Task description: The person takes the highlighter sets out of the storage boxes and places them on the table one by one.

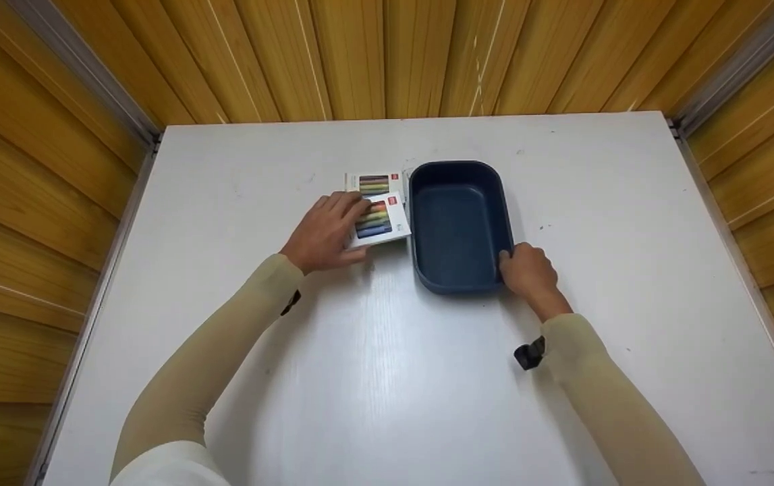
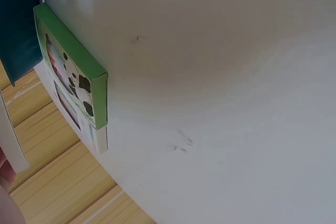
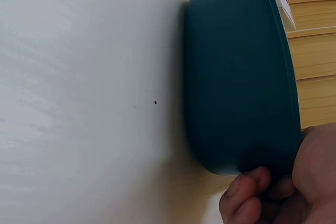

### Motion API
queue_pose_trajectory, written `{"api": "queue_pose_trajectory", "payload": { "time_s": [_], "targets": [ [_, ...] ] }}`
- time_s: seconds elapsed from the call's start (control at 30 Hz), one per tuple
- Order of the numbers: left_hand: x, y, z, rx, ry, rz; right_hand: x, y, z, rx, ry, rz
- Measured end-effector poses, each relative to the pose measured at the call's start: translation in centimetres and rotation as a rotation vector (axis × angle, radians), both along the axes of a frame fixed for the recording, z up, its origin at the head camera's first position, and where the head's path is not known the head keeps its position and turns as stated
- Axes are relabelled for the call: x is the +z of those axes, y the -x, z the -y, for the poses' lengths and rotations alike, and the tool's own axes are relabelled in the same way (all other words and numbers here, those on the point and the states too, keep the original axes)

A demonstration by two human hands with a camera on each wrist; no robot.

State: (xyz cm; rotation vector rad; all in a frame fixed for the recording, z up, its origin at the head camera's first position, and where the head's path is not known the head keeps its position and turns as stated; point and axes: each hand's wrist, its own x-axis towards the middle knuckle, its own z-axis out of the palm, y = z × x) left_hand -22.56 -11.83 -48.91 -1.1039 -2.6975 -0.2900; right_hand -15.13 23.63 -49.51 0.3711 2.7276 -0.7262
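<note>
My left hand (image 1: 326, 233) grips a white crayon box (image 1: 398, 221) whose window shows several coloured sticks. The box is raised, its right edge close to the rim of a dark blue plastic bin (image 1: 453, 239). Behind and below it, another white crayon box (image 1: 353, 181) is partly covered. In the left wrist view this second box rests on a green box with panda pictures (image 2: 71, 38), which lies on the table against or close beside the bin. My right hand (image 1: 532, 273) holds the bin's near right corner, thumb over the rim and fingers curled outside. The bin's inside is bare.
A white table (image 1: 373, 378) carries everything, with small dark marks on its surface. Yellow wood-look panels (image 1: 353, 61) stand along the back and both sides, with grey metal posts (image 1: 100, 67) at the corners.
</note>
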Motion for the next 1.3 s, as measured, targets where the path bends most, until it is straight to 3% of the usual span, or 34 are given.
{"api": "queue_pose_trajectory", "payload": {
  "time_s": [0.43,0.8,1.3],
  "targets": [
    [-0.1,-0.4,0.5,-0.019,0.009,0.046,0.0,0.0,0.1,0.002,0.006,0.014],
    [-0.2,-1.1,0.5,-0.029,0.065,0.174,-0.1,0.0,0.0,0.003,0.002,0.02],
    [-0.8,-1.5,0.1,-0.074,0.098,0.193,0.2,0.0,0.0,0.015,-0.016,0.024]
  ]
}}
